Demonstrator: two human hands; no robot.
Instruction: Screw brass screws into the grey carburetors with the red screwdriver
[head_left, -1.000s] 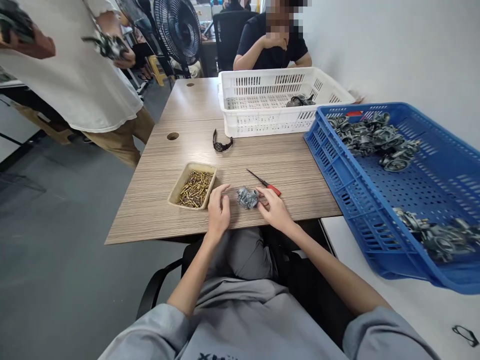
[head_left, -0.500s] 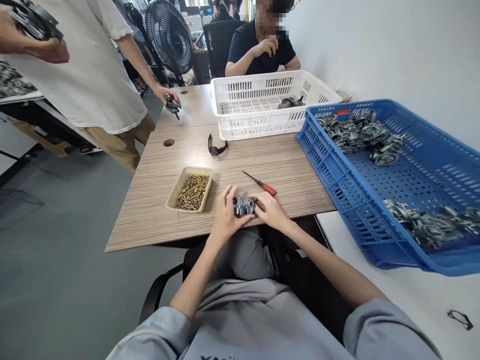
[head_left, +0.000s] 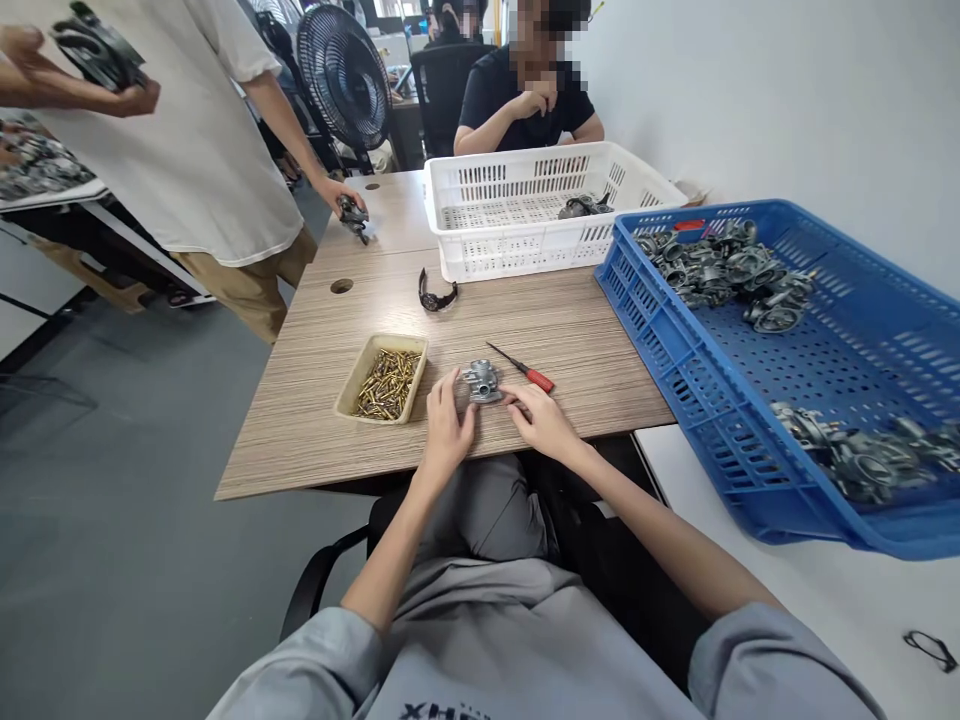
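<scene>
A grey metal carburetor (head_left: 482,380) is at the table's near edge, between my two hands. My left hand (head_left: 448,425) has its fingers and thumb about the carburetor's left side and near lower edge. At the lower right side, the fingertips of my right hand (head_left: 544,420) hold it. Just beyond my right hand lies a screwdriver (head_left: 531,374) with a red handle and a dark shaft. Left of my left hand stands a cream tray (head_left: 347,398) full of small brass-coloured jets or screws (head_left: 386,385).
A black wristwatch (head_left: 435,298) lies farther back. Behind it stands a white crate (head_left: 517,250) holding carburetors. A blue crate (head_left: 675,350) with many more is at right. One person (head_left: 225,150) stands at left holding carburetors; another (head_left: 525,110) sits opposite. A fan (head_left: 345,75) stands behind.
The carburetor has been turned and moved slightly away from me, now tilted differently. My left hand's thumb has drawn back from beneath it. The standing person's hands have shifted slightly.
</scene>
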